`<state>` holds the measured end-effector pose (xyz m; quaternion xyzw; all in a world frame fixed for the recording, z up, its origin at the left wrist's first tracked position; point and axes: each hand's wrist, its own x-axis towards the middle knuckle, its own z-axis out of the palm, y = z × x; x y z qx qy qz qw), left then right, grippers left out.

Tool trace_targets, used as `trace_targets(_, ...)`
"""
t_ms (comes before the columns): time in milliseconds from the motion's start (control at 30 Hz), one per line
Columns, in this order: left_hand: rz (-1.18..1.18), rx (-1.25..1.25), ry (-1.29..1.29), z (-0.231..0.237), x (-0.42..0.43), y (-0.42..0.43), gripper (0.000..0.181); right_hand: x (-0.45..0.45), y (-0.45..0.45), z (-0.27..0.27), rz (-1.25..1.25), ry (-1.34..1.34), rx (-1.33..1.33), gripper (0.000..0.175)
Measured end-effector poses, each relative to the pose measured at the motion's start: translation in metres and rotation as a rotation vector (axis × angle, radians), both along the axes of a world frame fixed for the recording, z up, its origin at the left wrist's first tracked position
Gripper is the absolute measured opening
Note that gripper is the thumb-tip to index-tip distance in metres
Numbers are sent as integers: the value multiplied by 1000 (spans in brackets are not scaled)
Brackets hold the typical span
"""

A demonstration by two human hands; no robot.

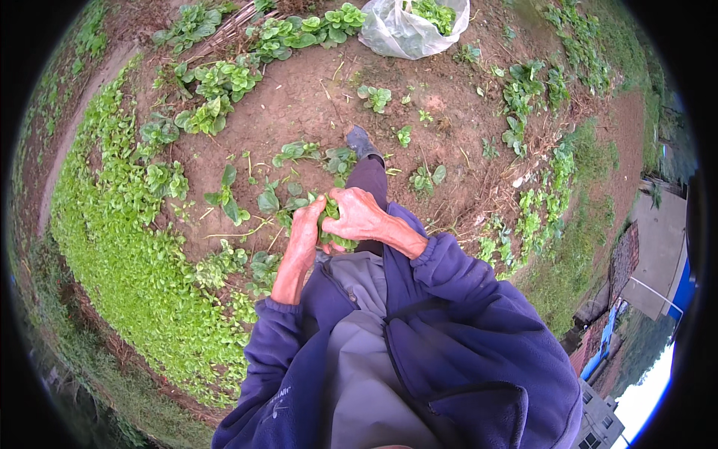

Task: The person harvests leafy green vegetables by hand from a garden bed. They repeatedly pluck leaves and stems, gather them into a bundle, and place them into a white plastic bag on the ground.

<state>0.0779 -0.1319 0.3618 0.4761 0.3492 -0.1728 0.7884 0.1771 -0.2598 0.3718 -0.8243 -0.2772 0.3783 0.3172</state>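
Observation:
In front of my waist, both hands are closed around a bunch of green leaves (331,212). My left hand (305,223) grips it from the left, thumb near the top. From the right, my right hand (357,216) wraps its fingers over the bunch and covers part of it. Some leaves poke out between the hands and below the right one. Just beyond my hands, low leafy plants (269,199) grow from the brown soil (303,101). My boot (362,141) stands on the soil past my right hand.
A translucent plastic bag (392,33) with green leaves inside stands at the far side. Dense light-green seedlings (129,247) cover the left. Dry stalks (230,28) lie at the upper left. Dry grass and plants (527,179) run along the right, with buildings (600,415) beyond.

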Motion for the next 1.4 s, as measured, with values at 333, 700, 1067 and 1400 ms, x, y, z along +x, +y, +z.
trace_targets(333, -57, -94, -37, -14, 9, -14, 65, 3, -9, 1, 82, -41, -116, 52)
trace_targets(700, 67, -28, 4, -13, -14, -15, 75, -17, 15, 10, 172, -88, -299, 52)
trace_targets(1067, 53, -161, -31, 6, -22, 15, 66, -17, 12, -12, 16, 143, -49, 47)
trace_targets(1400, -12, -153, -82, 8, -2, 9, 64, 3, -13, -5, -79, 169, 80, 33)
